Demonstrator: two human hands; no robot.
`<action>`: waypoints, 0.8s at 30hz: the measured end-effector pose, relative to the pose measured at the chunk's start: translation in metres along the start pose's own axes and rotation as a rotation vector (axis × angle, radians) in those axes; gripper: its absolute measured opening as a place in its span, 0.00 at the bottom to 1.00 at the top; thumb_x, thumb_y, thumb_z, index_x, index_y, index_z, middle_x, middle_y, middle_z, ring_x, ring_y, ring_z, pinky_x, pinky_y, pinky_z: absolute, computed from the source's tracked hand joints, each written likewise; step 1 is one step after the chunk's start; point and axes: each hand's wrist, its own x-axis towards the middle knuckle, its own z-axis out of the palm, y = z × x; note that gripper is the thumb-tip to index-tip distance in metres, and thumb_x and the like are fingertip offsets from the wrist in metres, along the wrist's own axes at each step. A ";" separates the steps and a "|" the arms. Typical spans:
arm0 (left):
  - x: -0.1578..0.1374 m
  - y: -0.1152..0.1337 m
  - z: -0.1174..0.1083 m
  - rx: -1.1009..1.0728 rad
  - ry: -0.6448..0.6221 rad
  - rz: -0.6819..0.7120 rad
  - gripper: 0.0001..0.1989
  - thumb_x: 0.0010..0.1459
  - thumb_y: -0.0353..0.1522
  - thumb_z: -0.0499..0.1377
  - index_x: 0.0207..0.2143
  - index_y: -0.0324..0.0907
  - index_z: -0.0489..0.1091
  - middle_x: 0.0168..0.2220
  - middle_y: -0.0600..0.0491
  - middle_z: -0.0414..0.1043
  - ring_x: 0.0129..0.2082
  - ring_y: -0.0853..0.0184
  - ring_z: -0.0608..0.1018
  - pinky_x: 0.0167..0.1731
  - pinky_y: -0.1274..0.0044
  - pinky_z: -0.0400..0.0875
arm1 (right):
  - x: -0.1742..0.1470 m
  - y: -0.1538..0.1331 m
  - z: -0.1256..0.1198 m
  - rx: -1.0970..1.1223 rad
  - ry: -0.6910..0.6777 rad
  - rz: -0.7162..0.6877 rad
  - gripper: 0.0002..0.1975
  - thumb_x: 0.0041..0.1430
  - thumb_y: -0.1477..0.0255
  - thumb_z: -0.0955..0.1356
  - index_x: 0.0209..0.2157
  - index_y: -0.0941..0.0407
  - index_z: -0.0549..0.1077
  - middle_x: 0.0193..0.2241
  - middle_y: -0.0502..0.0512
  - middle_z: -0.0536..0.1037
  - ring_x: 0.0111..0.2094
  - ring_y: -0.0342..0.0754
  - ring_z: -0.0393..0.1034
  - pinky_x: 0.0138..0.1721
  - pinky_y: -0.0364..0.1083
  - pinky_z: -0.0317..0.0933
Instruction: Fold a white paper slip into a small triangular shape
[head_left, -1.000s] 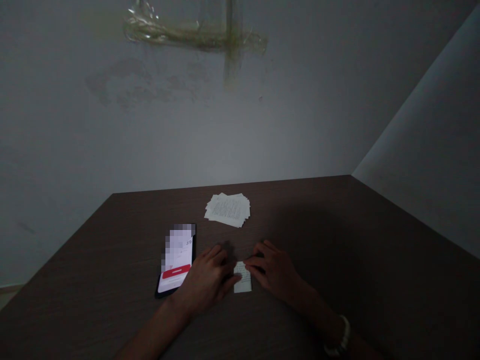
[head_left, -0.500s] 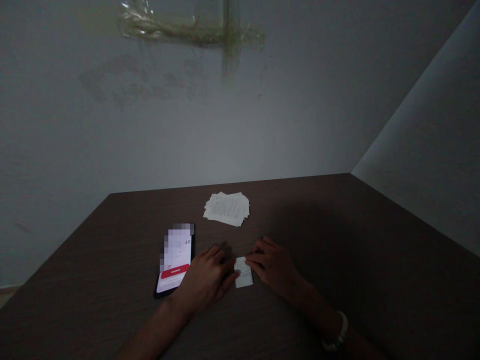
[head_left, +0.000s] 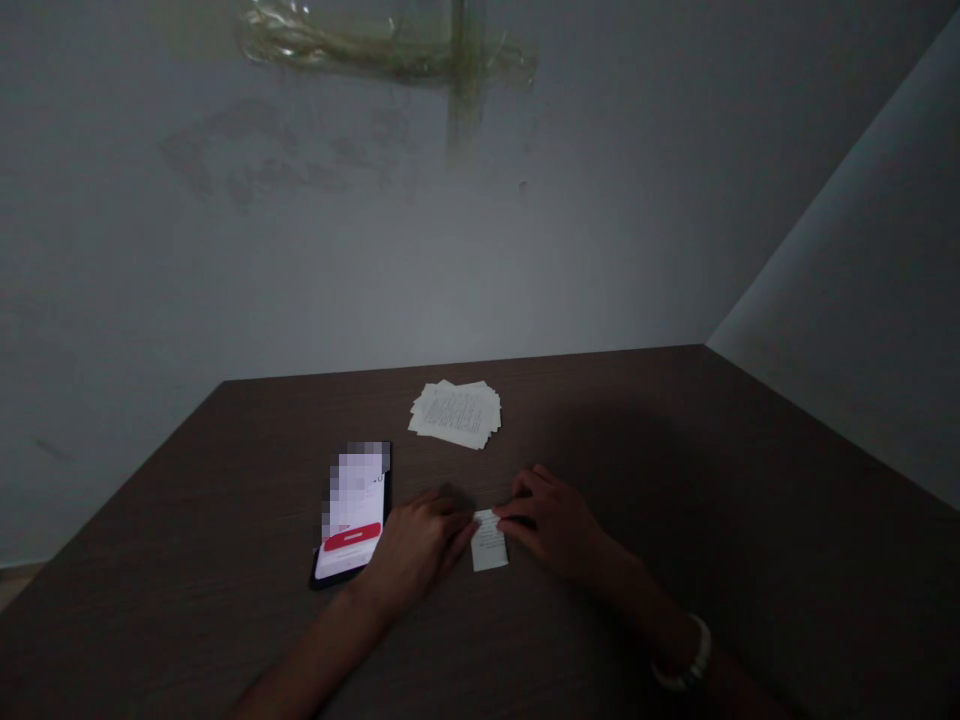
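A small folded piece of paper (head_left: 490, 548) with lines of print lies on the dark table between my hands. My left hand (head_left: 421, 540) has its thumb and fingers closed on the paper's upper left corner. At the upper right corner, my right hand (head_left: 553, 522) pinches the edge between thumb and fingertips. A pale bracelet circles my right wrist. Beyond the hands rests a loose stack of printed paper sheets (head_left: 455, 413), their edges fanned unevenly.
A phone (head_left: 351, 515) with a lit screen and a red button lies just left of my left hand. Behind the brown table (head_left: 637, 400) rises a grey wall (head_left: 480, 260) with strips of yellowed tape (head_left: 375, 62). Another wall stands at the right.
My left thumb has slid up along the paper's left edge to its upper corner. My right hand stays at the upper right corner. The whole view has shifted slightly.
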 end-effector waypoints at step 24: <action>-0.001 -0.003 -0.008 -0.026 -0.073 -0.058 0.15 0.60 0.44 0.57 0.42 0.46 0.76 0.32 0.49 0.75 0.32 0.60 0.77 0.30 0.73 0.68 | -0.004 0.001 -0.010 0.077 -0.040 0.017 0.20 0.48 0.62 0.74 0.45 0.47 0.76 0.39 0.53 0.69 0.42 0.51 0.62 0.46 0.51 0.55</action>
